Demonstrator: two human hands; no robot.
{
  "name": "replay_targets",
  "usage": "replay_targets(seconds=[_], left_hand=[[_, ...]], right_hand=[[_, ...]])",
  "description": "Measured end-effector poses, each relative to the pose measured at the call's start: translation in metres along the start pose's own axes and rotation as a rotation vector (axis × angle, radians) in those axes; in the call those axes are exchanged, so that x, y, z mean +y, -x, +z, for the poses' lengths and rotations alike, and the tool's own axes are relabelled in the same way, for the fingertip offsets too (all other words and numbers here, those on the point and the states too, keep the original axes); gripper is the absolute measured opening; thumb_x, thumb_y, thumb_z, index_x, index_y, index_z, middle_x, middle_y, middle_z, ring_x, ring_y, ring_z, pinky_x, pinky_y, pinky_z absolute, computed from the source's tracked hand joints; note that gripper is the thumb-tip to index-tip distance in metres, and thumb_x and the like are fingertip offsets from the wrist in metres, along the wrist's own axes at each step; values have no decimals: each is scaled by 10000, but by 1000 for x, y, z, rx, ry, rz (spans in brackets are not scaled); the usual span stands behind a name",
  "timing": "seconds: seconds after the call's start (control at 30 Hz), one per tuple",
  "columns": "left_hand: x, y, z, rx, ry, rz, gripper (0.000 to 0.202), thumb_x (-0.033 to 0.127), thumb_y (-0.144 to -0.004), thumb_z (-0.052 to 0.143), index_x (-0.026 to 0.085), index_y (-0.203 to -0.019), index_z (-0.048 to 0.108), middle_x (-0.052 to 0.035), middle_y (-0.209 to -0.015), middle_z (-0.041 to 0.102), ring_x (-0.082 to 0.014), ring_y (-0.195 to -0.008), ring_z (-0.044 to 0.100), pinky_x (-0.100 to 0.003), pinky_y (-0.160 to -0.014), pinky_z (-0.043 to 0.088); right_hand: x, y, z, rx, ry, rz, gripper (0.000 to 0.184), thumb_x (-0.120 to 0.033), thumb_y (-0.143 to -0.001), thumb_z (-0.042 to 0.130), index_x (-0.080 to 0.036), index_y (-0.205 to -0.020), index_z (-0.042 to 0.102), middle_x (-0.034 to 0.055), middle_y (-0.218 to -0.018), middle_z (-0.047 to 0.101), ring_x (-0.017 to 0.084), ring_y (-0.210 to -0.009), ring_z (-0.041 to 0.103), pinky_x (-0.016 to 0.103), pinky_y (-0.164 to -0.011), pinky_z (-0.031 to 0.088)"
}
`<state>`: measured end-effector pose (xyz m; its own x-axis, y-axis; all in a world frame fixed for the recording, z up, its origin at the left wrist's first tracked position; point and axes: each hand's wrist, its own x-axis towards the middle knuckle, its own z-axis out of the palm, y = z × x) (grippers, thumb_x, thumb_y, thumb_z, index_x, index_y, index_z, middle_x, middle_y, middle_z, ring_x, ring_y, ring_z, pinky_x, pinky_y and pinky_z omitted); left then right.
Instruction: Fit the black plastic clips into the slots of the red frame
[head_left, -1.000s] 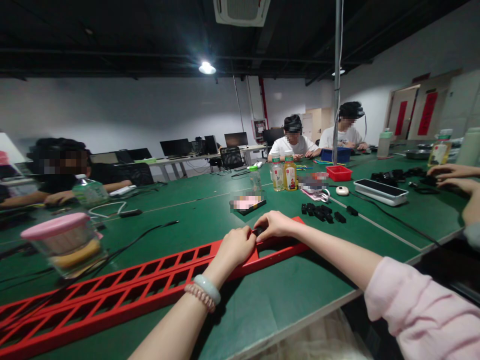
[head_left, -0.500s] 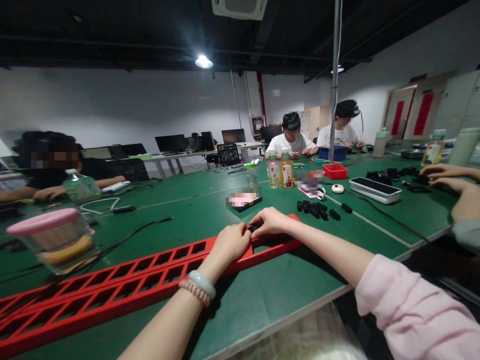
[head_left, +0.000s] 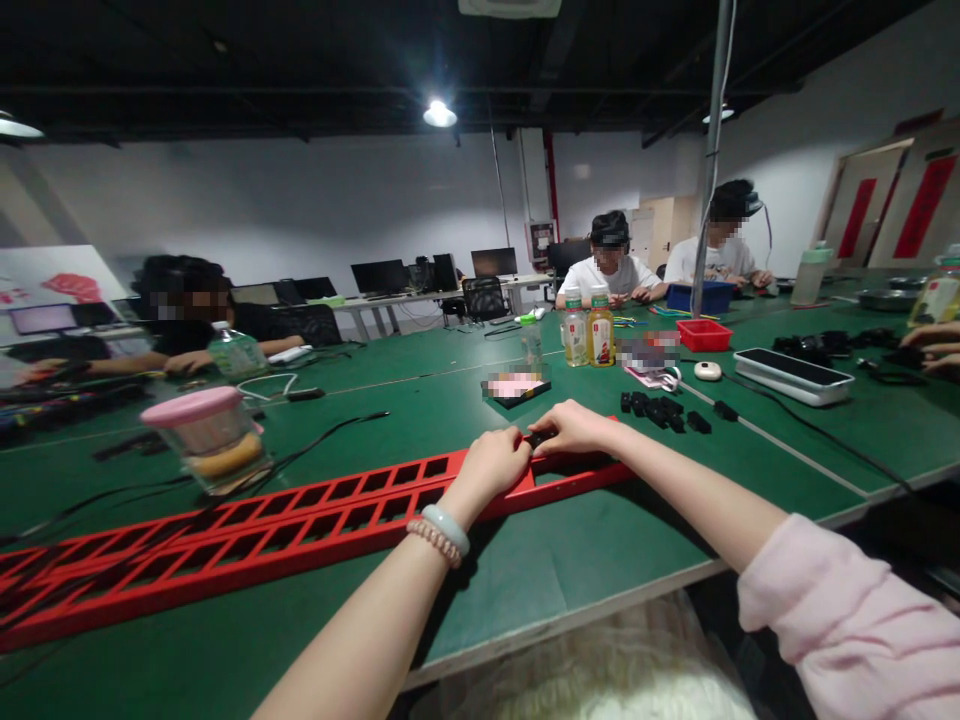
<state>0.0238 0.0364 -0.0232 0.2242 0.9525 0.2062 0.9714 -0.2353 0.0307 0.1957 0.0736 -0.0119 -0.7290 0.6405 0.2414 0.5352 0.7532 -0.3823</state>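
A long red slotted frame (head_left: 516, 500) lies on the green table, running from the left edge to beneath my hands. Near its right end, my right hand (head_left: 574, 428) pinches a small black part (head_left: 538, 438). My left hand (head_left: 495, 468) rests on the frame with its fingers bent against the same part. Both sets of fingertips meet there, and they cover most of the part, so its shape is unclear. Just beyond my right hand sits a loose group of small black blocks (head_left: 660, 411).
A pink-lidded tub (head_left: 195, 407) and a black cable (head_left: 330, 434) are behind the frame. Two drink bottles (head_left: 600, 328), a small red tray (head_left: 703, 335) and a black-topped white case (head_left: 793, 376) stand farther back. Several people sit around the table; a co-worker's hand (head_left: 941, 345) shows at right.
The view has swung left, so the scene sits farther right in the picture. Both hands stay together at the black part on the frame.
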Motion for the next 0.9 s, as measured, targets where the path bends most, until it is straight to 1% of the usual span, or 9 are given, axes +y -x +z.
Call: replay_targets(seconds=[0.13,0.3,0.57,0.7,0.9], left_hand=[[1,-1,-2,2,7,-6,295,311,-844,354,175,-887,612,-92,-886,656,-217,-809,601,-277,-685,408],[2,0,-2,-3,17,-19,296,314,-843,353,178,-880,612,-91,-907,657,-218,-823,600,-277,-686,409],[5,1,-6,-12,27,-55,288,319,-843,371,174,-876,618,-86,-914,658,-215,-833,603,-270,-691,413],[5,2,-4,-17,39,-57,295,326,-847,368,174,-886,618,-89,-912,659,-212,-827,602,-271,-699,410],[4,2,-2,-26,47,-53,302,330,-849,361,178,-897,618,-90,-916,658,-209,-827,599,-270,-703,405]], right_hand=[[-5,2,-1,20,-4,36,312,-353,-707,604,-152,-931,686,61,-901,693,181,-741,600,207,-577,362],[-7,4,-2,24,-14,58,303,-338,-713,613,-190,-966,689,57,-907,695,226,-804,617,239,-663,417],[-8,6,-1,20,-43,51,286,-325,-721,617,-213,-975,687,55,-946,687,245,-863,616,262,-725,434],[-8,6,-1,7,-39,19,284,-313,-729,607,-206,-980,684,58,-953,685,236,-852,617,259,-727,431],[-9,6,-1,-28,0,-9,304,-329,-775,547,-184,-1015,664,74,-996,670,213,-810,620,254,-698,420]])
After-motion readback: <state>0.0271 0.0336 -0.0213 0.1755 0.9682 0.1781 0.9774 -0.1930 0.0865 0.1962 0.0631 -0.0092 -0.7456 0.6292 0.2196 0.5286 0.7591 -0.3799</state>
